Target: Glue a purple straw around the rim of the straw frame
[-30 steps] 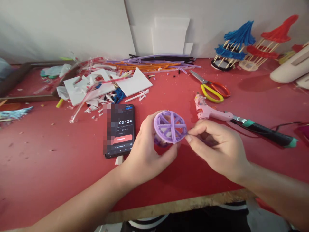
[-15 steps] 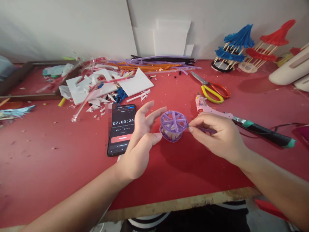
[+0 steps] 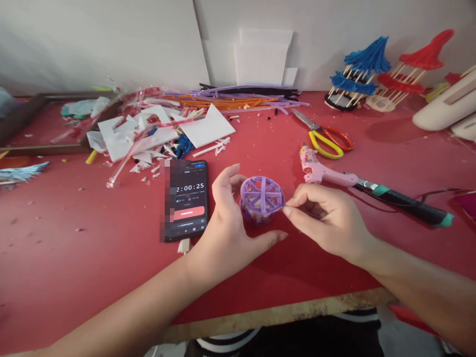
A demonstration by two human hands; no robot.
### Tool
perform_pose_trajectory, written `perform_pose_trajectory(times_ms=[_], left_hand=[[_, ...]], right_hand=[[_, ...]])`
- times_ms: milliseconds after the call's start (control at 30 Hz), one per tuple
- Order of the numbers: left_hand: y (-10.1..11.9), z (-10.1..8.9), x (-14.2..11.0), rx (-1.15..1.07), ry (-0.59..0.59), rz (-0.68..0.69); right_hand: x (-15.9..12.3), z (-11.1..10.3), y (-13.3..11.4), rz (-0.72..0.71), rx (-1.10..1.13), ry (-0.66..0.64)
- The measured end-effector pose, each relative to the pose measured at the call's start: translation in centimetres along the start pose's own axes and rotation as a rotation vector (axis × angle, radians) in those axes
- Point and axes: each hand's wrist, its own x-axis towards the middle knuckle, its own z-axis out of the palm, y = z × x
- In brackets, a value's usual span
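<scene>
The right hand (image 3: 329, 225) has thumb and forefinger pressed together on the right edge of the purple wheel frame (image 3: 262, 194), pinching its rim; the other fingers curl underneath. The left hand (image 3: 226, 233) cups the same frame from the left, fingers spread around its far side and thumb stretched out below it, in loose contact rather than a tight grasp. The frame is a small round drum with crossed spokes on top, held just above the red table (image 3: 92, 248).

Taking the frame as reference: the phone (image 3: 186, 201) lies flat just to its left, screen showing a timer. The pink glue gun (image 3: 320, 171) lies near on its right, with its dark cord running further right. The scissors (image 3: 327, 139) lie beyond the glue gun. A pile of white scraps (image 3: 148, 134) sits well to the far left, and a bundle of coloured straws (image 3: 230, 99) lies straight beyond by the wall. Blue and red straw towers (image 3: 372, 69) stand far right.
</scene>
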Motion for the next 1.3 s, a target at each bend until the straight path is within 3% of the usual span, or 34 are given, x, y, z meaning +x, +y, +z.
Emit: perform_pose_trajectory(times_ms=[133, 333, 800, 1167, 1300], left_hand=[[-0.4, 0.5, 0.2, -0.010, 0.052, -0.016], [0.2, 0.4, 0.5, -0.036, 0.031, -0.101], [0.6, 0.3, 0.1, 0.019, 0.039, -0.179], [0.6, 0.2, 0.3, 0.124, 0.026, -0.193], [0.5, 0.2, 0.3, 0.083, 0.023, -0.141]], right_hand=[[-0.3, 0.4, -0.3, -0.008, 0.002, 0.000], [-0.4, 0.9, -0.7, -0.174, -0.103, 0.057], [-0.3, 1.0, -0.8, 0.021, 0.045, -0.003], [-0.3, 1.2, -0.9, 0.019, 0.039, 0.017], [-0.2, 1.1, -1.1, 0.017, 0.008, 0.015]])
